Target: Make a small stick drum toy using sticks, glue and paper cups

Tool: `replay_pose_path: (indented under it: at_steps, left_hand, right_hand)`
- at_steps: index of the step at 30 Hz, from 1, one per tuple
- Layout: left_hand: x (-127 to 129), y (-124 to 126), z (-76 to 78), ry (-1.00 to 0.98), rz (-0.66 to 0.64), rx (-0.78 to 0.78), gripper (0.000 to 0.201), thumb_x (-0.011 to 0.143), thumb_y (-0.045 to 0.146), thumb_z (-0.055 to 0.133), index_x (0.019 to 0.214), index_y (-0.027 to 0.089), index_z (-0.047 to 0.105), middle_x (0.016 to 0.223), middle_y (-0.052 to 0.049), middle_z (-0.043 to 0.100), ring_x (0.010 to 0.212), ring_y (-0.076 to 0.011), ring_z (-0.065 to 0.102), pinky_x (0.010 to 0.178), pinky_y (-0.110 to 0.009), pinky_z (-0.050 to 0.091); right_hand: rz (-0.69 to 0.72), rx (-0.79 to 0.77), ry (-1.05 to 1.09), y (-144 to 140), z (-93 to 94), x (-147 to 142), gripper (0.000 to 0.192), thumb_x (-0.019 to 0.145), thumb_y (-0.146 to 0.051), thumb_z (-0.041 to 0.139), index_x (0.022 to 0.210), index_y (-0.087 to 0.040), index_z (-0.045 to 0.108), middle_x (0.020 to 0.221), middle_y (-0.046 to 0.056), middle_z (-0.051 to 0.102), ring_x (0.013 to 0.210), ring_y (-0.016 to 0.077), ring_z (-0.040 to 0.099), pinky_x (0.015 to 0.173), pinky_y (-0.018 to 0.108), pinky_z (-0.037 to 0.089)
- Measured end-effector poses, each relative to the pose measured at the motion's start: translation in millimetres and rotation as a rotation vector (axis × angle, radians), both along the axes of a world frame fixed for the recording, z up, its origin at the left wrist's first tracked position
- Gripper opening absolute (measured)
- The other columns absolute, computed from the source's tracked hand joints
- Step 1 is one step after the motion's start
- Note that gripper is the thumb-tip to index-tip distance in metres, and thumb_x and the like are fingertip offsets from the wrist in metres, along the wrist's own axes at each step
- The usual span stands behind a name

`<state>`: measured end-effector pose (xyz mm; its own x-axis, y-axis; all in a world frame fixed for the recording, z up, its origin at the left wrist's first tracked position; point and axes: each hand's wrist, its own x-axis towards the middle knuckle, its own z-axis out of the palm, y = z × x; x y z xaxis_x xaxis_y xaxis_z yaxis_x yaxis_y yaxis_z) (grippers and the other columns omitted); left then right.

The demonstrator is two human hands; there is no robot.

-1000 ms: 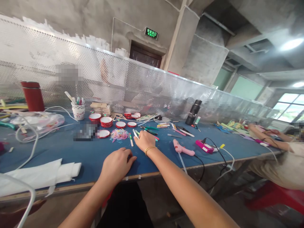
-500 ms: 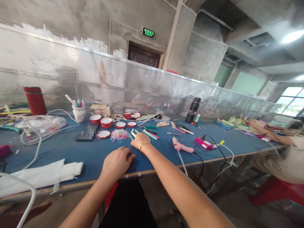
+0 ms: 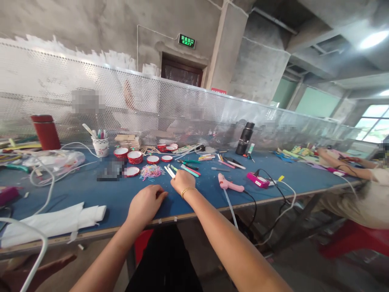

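My right hand, with a gold chain bracelet on its wrist, reaches over the blue table among the pens. Its fingers are curled and mostly hidden behind the hand. Two white marker pens lie just beyond its fingertips; whether it grips one I cannot make out. Pink and turquoise pens lie right behind the knuckles. My left hand rests near the table's front edge, loosely closed, with nothing showing between thumb and forefinger. A heap of thin colourful bands lies ahead of it.
Red-rimmed round tins, a pen cup and a red flask stand at the back left. To the right lie a pink glue gun and a magenta power box. A co-worker's arm is far right.
My right hand has shifted slightly right and toward me, showing more of the white marker pens. My left hand has drawn a little left. The view has tilted slightly.
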<state>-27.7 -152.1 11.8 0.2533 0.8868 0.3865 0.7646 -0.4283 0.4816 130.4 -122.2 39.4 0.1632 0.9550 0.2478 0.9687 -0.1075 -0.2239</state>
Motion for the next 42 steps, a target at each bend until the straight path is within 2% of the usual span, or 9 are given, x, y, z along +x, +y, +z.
replay_pose_path:
  at_steps: [3, 6, 13, 22, 25, 28, 31, 34, 42]
  left_hand:
    - [-1.8, 11.6, -3.4, -0.369, -0.008, -0.112, 0.033, 0.089, 0.047, 0.062, 0.105, 0.024, 0.08, 0.088, -0.005, 0.08, 0.082, -0.0242, 0.074, 0.069, -0.03, 0.051]
    - [2.2, 13.7, -3.5, -0.711, -0.086, -0.241, 0.052, 0.077, 0.065, 0.07, 0.101, 0.02, 0.08, 0.093, -0.007, 0.081, 0.083, -0.0245, 0.074, 0.062, -0.028, 0.053]
    - [11.2, -1.3, 1.1, -1.125, -0.13, -0.346, 0.064, 0.057, 0.068, 0.089, 0.093, 0.016, 0.078, 0.1, -0.013, 0.079, 0.092, -0.0243, 0.075, 0.064, -0.025, 0.057]
    - [17.8, 7.7, 4.1, -1.147, -0.16, -0.438, 0.052, 0.051, 0.054, 0.097, 0.084, 0.018, 0.081, 0.087, -0.007, 0.077, 0.078, -0.018, 0.072, 0.055, -0.02, 0.054]
    - [17.8, 17.5, 10.0, -1.132, -0.205, -0.466, 0.049, 0.052, 0.051, 0.097, 0.084, 0.018, 0.081, 0.087, -0.007, 0.076, 0.074, -0.0143, 0.069, 0.053, -0.017, 0.052]
    - [18.0, 30.8, 22.8, -1.087, -0.243, -0.465, 0.048, 0.054, 0.046, 0.097, 0.088, 0.016, 0.081, 0.085, -0.007, 0.075, 0.069, -0.0116, 0.065, 0.048, -0.014, 0.046]
    - [22.8, 44.9, 40.2, -1.047, -0.328, -0.459, 0.043, 0.059, 0.044, 0.096, 0.087, 0.015, 0.081, 0.079, -0.005, 0.071, 0.06, -0.0076, 0.057, 0.047, -0.014, 0.044]
    - [30.6, 58.6, 54.3, -0.99, -0.467, -0.463, 0.036, 0.06, 0.04, 0.096, 0.077, 0.014, 0.077, 0.07, -0.003, 0.066, 0.059, -0.007, 0.054, 0.048, -0.014, 0.044]
    - [39.9, 82.9, 65.1, -0.819, -0.554, -0.515, 0.029, 0.068, 0.036, 0.092, 0.08, 0.015, 0.076, 0.071, -0.004, 0.067, 0.056, -0.0066, 0.052, 0.049, -0.016, 0.045]
  right_hand:
    - [0.035, 0.225, 0.012, -34.5, -7.9, -11.8, 0.018, 0.101, -0.023, 0.053, 0.108, -0.016, 0.069, 0.101, 0.01, 0.077, 0.095, 0.0204, 0.074, 0.075, 0.027, 0.051]
    - [0.107, 0.327, 0.0, -67.4, -20.9, -24.2, 0.013, 0.104, -0.023, 0.051, 0.103, -0.018, 0.063, 0.096, 0.007, 0.074, 0.085, 0.0186, 0.072, 0.069, 0.026, 0.047]
    - [0.082, 0.398, -0.084, -91.1, -33.7, -18.5, 0.011, 0.105, -0.02, 0.048, 0.098, -0.021, 0.057, 0.097, 0.007, 0.069, 0.086, 0.0203, 0.068, 0.068, 0.029, 0.044]
    - [0.22, 0.45, -0.196, -103.9, -38.1, -2.0, 0.016, 0.106, -0.023, 0.049, 0.097, -0.019, 0.061, 0.089, 0.007, 0.068, 0.083, 0.0205, 0.064, 0.071, 0.031, 0.041]
    - [0.218, 0.485, -0.155, -109.8, -24.1, 32.5, 0.025, 0.107, -0.04, 0.049, 0.108, -0.019, 0.063, 0.099, 0.009, 0.07, 0.09, 0.022, 0.063, 0.08, 0.032, 0.042]
    - [0.035, 0.47, -0.187, -110.4, -5.3, 92.6, 0.025, 0.107, -0.029, 0.044, 0.11, -0.018, 0.066, 0.106, 0.012, 0.071, 0.1, 0.0237, 0.061, 0.089, 0.035, 0.041]
    - [-0.205, 0.314, -0.272, -103.9, 3.3, 154.7, 0.017, 0.097, -0.014, 0.055, 0.104, -0.015, 0.07, 0.108, 0.016, 0.071, 0.107, 0.0274, 0.06, 0.09, 0.039, 0.038]
    - [-0.317, 0.082, -0.314, -93.1, -1.9, 193.3, 0.028, 0.089, -0.007, 0.06, 0.114, -0.015, 0.071, 0.122, 0.02, 0.069, 0.119, 0.0311, 0.06, 0.09, 0.041, 0.036]
    - [-0.254, -0.088, -0.252, -68.0, -13.2, 222.2, 0.033, 0.085, -0.009, 0.067, 0.115, -0.02, 0.072, 0.116, 0.017, 0.075, 0.108, 0.0266, 0.07, 0.078, 0.034, 0.035]
